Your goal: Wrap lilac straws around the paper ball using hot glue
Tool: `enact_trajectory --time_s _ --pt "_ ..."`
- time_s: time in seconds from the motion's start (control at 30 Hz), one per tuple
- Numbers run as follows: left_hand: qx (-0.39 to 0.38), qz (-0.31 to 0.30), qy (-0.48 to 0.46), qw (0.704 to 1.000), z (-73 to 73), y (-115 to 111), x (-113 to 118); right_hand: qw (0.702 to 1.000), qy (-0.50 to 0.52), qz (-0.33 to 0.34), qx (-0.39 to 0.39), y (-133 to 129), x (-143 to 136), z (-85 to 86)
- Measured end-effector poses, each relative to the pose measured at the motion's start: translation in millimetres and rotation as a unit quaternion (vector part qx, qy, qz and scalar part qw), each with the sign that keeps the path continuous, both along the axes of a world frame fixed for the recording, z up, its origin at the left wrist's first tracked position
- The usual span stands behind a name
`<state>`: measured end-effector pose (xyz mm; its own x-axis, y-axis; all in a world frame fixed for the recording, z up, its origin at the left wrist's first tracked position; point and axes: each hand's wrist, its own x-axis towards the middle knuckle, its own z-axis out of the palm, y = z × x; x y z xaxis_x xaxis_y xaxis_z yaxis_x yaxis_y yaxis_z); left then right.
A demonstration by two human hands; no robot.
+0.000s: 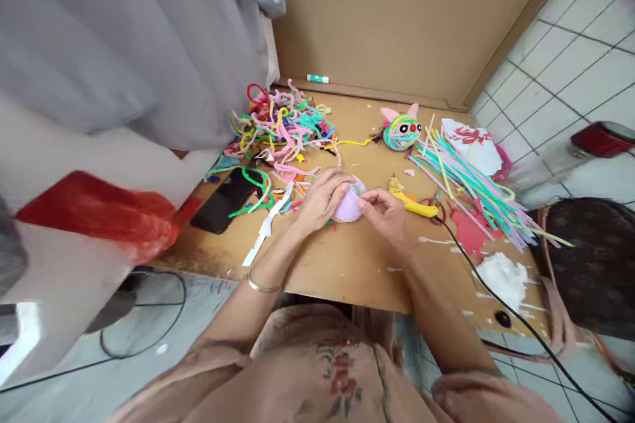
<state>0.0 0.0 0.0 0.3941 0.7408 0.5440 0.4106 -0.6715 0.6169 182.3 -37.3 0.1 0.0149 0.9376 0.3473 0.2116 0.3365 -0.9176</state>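
My left hand [323, 199] is wrapped over the upper left of a small round ball [349, 206], covered in lilac windings with a clear or silvery patch at its top. My right hand [385, 213] pinches at the ball's right edge; whatever lies between thumb and forefinger is too small to make out. Just right of that hand lies a yellow hot glue gun [419, 206], its black cord running to the lower right. Behind it sits a finished-looking round figure [401, 132] with pink ears, striped windings and big eyes.
A tangled heap of coloured pipe cleaners [282, 122] fills the back left, with a black phone [225, 199] and a white strip [268, 228] before it. Straight pipe cleaners [476, 178], white crumpled material [503, 281] and a brown bag [585, 264] occupy the right. A glue stick [318, 78] lies behind.
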Motion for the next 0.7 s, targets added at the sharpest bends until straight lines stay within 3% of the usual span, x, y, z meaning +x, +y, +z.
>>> enact_trajectory --time_s 0.3,0.53,0.7 --pt "-0.043 -0.072 -0.011 0.996 0.1 5.2 -9.4 1.000 0.024 -0.005 -0.013 1.4 0.4 -4.5" --pt "-0.030 -0.007 0.051 0.998 -4.6 0.6 -7.2 0.999 0.041 -0.020 -0.018 -0.2 -1.5 -2.4" --pt "-0.014 -0.001 0.067 0.998 4.0 1.9 1.9 0.997 0.062 -0.031 -0.027 2.5 -2.1 -4.4"
